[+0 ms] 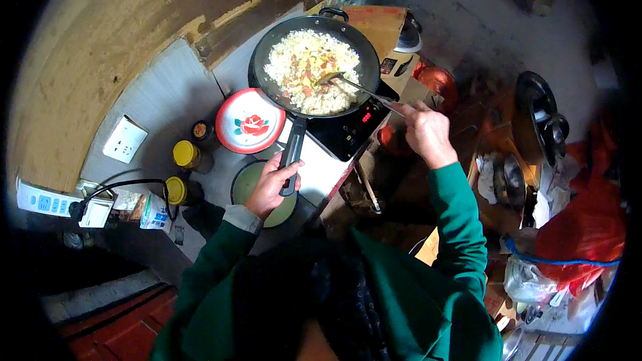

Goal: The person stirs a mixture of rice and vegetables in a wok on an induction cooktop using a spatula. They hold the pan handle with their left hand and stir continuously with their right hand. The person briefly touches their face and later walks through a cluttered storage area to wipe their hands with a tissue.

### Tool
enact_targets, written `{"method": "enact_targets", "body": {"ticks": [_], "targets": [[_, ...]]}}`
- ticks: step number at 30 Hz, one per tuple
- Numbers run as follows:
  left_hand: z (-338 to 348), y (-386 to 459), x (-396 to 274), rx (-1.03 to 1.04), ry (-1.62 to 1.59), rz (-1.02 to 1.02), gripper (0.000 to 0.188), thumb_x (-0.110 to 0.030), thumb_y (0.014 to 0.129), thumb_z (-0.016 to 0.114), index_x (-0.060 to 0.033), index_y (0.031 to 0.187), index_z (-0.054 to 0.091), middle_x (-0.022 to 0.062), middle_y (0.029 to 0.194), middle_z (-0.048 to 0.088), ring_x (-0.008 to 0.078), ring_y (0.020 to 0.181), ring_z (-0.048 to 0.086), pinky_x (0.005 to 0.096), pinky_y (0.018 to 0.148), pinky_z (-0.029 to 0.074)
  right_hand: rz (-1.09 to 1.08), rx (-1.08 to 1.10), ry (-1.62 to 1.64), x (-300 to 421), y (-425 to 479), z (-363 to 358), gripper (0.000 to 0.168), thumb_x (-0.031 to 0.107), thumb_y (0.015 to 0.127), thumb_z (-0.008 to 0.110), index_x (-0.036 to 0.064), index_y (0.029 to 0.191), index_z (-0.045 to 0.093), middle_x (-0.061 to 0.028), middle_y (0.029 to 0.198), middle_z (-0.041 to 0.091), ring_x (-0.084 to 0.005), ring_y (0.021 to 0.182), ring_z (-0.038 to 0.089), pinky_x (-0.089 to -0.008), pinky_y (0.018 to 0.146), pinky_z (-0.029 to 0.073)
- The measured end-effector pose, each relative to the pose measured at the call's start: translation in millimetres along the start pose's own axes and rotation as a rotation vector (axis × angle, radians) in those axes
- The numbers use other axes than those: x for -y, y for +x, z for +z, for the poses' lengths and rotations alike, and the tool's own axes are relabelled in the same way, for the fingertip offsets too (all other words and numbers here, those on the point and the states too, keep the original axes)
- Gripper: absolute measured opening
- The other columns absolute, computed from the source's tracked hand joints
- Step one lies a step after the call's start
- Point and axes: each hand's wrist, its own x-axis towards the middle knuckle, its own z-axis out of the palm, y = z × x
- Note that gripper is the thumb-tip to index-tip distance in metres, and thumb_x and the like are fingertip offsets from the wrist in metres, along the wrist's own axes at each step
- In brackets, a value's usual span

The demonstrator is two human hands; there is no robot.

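Observation:
My left hand [272, 183] grips the black handle [295, 153] of a dark wok [368, 57] that sits on a black induction cooker [333, 138] with lit red digits. White rice [306, 50] fills the middle of the wok, mixed with yellow bits and reddish-pink pieces. In my right hand [429, 130] is the long thin handle of a metal spatula [363, 89]. Its head rests in the rice right of centre, partly covered by grains. A second, looped black handle [333, 12] stands out from the wok's far rim.
Left of the wok, an enamel plate [251, 125] with a red rose sits near a pale bowl [251, 178]. Yellow-lidded jars [185, 154] stand by the wall socket [125, 139]. A black cable [135, 182] runs from a power strip [45, 200]. Cardboard [373, 25] lies behind the cooker; bags [577, 230] fill the right.

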Motion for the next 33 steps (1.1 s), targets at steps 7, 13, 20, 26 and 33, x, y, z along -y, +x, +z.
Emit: {"method": "enact_targets", "body": {"ticks": [7, 13, 20, 26, 33], "targets": [[-3.7, 1.0, -8.3, 0.008, 0.032, -0.035, 0.023, -0.007, 0.097, 0.057, -0.0002, 0.119, 0.053, 0.0036, 0.086, 0.058, 0.0114, 0.061, 0.058, 0.0255, 0.056, 0.048, 0.002, -0.016, 0.085, 13.2, -10.6, 26.0, 0.056, -0.002, 0.071, 0.059, 0.019, 0.122, 0.065, -0.0145, 0.09, 0.062, -0.0359, 0.075, 0.066, -0.0437, 0.061, 0.055], [2.4, -2.4, -21.5, 0.047, 0.134, -0.063, 0.044, -0.009, 0.099, 0.055, -0.0055, 0.14, 0.041, 0.007, 0.114, 0.059, 0.0115, 0.085, 0.06, 0.0268, 0.072, 0.051, -0.023, 0.122, 0.164, 9.2, -32.1, 45.7, 0.05, 0.008, 0.079, 0.067, 0.022, 0.127, 0.064, -0.011, 0.093, 0.062, -0.0309, 0.079, 0.064, -0.0434, 0.073, 0.05], [-13.6, 8.6, -37.1, -0.026, 0.69, 0.388, 0.063, -0.014, 0.099, 0.058, 0.0057, 0.15, 0.026, 0.0158, 0.142, 0.044, 0.0211, 0.128, 0.046, 0.0316, 0.107, 0.036, 0.167, -0.246, 0.512, 27.9, -17.1, 8.8, 0.015, 0.015, 0.085, 0.071, 0.004, 0.077, 0.064, -0.0098, 0.081, 0.062, -0.0307, 0.078, 0.061, -0.0406, 0.075, 0.048], [48.1, -3.4, -77.4, 0.273, -0.405, 0.218, 0.088, -0.067, 0.097, 0.029, 0.0032, 0.15, 0.027, 0.0225, 0.156, 0.03, 0.0315, 0.147, 0.025, 0.0421, 0.121, 0.018, 0.034, -0.561, 0.796, 100.6, -6.4, -4.1, 0.03, 0.007, 0.087, 0.061, 0.0, 0.116, 0.058, -0.0198, 0.116, 0.061, -0.038, 0.105, 0.058, -0.0437, 0.094, 0.046], [89.0, -21.5, -24.3, 0.64, -0.336, 0.21, 0.09, -0.067, 0.097, 0.018, 0.0007, 0.155, 0.013, 0.023, 0.162, 0.012, 0.0338, 0.15, 0.015, 0.0434, 0.121, 0.014, -0.489, -0.198, 0.733, 216.6, -41.8, 17.6, 0.068, 0.056, 0.094, 0.043, 0.006, 0.141, 0.049, -0.0181, 0.152, 0.039, -0.0342, 0.145, 0.032, -0.0513, 0.12, 0.015]]}}
